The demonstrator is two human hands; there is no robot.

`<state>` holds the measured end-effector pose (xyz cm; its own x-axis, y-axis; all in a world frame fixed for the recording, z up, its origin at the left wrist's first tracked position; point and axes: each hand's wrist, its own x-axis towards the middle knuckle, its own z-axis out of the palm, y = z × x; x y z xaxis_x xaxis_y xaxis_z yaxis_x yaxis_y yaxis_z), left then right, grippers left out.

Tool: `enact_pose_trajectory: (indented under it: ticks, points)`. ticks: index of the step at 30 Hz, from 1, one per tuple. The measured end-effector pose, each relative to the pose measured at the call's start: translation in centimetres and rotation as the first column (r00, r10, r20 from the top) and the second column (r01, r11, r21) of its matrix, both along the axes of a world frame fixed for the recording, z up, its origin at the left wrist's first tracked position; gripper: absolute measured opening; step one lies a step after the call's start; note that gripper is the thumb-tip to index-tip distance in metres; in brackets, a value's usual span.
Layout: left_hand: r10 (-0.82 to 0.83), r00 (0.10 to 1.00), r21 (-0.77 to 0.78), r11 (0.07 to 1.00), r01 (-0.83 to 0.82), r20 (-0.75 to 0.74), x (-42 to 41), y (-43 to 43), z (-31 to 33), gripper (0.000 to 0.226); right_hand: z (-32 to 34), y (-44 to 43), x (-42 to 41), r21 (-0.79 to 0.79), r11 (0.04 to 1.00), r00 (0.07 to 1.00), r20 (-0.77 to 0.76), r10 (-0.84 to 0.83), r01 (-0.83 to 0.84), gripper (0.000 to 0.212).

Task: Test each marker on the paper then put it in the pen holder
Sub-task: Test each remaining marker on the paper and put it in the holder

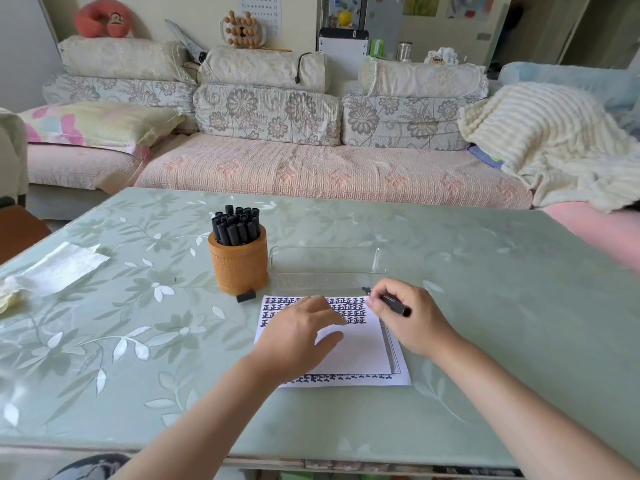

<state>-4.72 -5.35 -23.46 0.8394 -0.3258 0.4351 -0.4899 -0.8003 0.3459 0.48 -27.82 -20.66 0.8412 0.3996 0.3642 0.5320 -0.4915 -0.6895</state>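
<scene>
A white sheet of paper lies on the table, its top rows filled with black marks. My left hand rests flat on the paper with its fingers spread. My right hand grips a black marker by the paper's top right corner, tip pointing left and away. An orange pen holder stands behind the paper at the left, packed with several black markers. A loose black cap lies at the holder's base.
A clear plastic tray sits just behind the paper, right of the holder. A crumpled tissue lies at the table's left. The green floral table reaches to a sofa behind it.
</scene>
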Motion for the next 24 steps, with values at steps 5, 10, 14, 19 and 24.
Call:
enact_pose_trajectory:
  ticks: [5,10,14,19,24]
  points:
    - [-0.027,0.999,0.025,0.999,0.028,-0.021,0.2,-2.1,-0.3,0.028,-0.8,-0.8,0.2,0.258,0.961,0.940,-0.341,-0.008,0.102,0.018]
    - [-0.028,0.998,0.110,0.993,0.034,-0.051,0.2,-3.8,-1.3,0.030,-1.6,-0.3,1.3,0.215,0.950,0.913,-0.387,-0.130,0.227,0.005]
    - [0.003,0.998,0.165,0.986,0.007,-0.059,0.5,-4.0,-1.7,0.031,-2.8,-0.2,2.0,0.221,0.946,0.899,-0.419,-0.125,0.235,0.015]
    - [0.016,0.998,0.166,0.986,-0.005,-0.063,0.5,-3.9,-1.9,0.037,-3.9,-0.2,2.7,0.175,0.960,0.921,-0.363,-0.144,0.220,0.024]
    - [0.032,0.998,0.184,0.983,-0.020,-0.063,0.6,-3.8,-2.0,0.040,-4.3,-0.4,2.9,0.157,0.970,0.938,-0.321,-0.129,0.187,0.027]
